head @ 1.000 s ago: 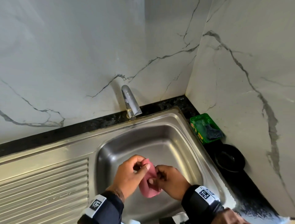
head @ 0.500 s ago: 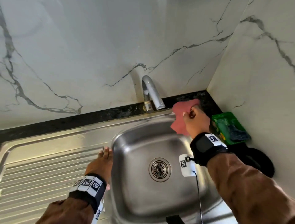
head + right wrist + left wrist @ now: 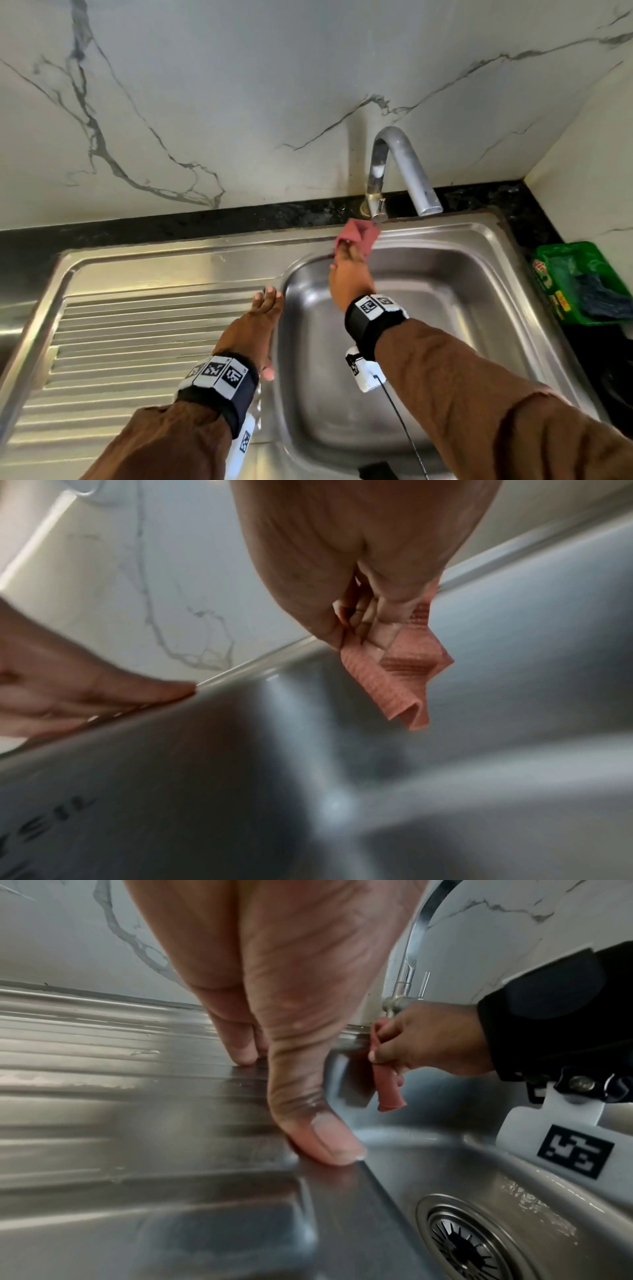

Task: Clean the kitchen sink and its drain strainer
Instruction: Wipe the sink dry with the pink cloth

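Gripping a pink cloth [image 3: 358, 235], right hand [image 3: 347, 274] hides the strainer; left hand [image 3: 255, 329] rests flat, fingers straight.

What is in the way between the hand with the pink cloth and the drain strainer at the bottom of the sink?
Nothing visible. The right hand holds the pink cloth at the sink's back rim; the drain strainer lies uncovered below.
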`<state>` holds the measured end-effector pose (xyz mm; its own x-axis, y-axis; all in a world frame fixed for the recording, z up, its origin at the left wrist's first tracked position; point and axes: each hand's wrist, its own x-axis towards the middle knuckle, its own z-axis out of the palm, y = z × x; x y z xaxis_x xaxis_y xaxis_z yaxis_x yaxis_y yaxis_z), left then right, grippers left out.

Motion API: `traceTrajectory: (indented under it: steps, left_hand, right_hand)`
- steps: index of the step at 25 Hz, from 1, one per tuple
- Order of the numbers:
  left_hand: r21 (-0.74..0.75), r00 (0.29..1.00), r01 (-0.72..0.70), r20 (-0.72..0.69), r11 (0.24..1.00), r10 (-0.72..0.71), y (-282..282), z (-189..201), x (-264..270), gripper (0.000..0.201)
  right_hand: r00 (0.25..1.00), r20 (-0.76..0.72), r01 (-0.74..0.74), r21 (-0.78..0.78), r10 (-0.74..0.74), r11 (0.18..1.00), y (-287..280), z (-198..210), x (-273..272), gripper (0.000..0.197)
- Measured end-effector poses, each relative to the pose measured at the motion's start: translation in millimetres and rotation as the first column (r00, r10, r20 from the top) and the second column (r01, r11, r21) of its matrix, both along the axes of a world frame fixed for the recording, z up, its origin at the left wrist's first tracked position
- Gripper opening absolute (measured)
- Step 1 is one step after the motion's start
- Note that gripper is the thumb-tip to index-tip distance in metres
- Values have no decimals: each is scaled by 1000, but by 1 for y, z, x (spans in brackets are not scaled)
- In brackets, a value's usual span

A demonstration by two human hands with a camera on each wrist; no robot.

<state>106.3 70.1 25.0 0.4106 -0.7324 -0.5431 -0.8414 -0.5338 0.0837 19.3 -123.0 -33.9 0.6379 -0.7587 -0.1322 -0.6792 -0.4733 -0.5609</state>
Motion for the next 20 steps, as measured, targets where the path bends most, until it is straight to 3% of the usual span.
traceTrajectory:
  steps: [2,4,6,9,12,16,20]
  left_hand:
    - [-18,1000,-7,-14,1000,7,-2,1,0,141]
    - [-6,1000,6,-9,1000,-6,-3,2,-1,142]
    - [-3,1000,-8,-3,1000,8,-3,1,-2,145]
    - [-25,1000,-15,3,1000,15,-3,-1,-2,147]
    - [-12,1000,-22,3,1000,22,-3,1,-2,142]
    - [-9,999,8,37,1000,-7,-5,1,-7,140]
    - [0,997,25,74,1000,-25,-6,8,-13,138]
  right_hand:
    - [973,-38,-231,-47,230,972,14,0,17,71]
    - [898,-72,-440,-125,435,889,27,0,27,60]
    - [850,-75,-527,-164,522,834,35,5,31,40]
    - [777,-186,-629,-243,601,738,34,12,33,48]
    - [814,-246,-574,-201,526,794,19,17,19,68]
    - [869,-329,-437,-160,369,885,-17,21,-19,80]
    - [888,-393,-324,-163,240,932,-50,20,-66,77]
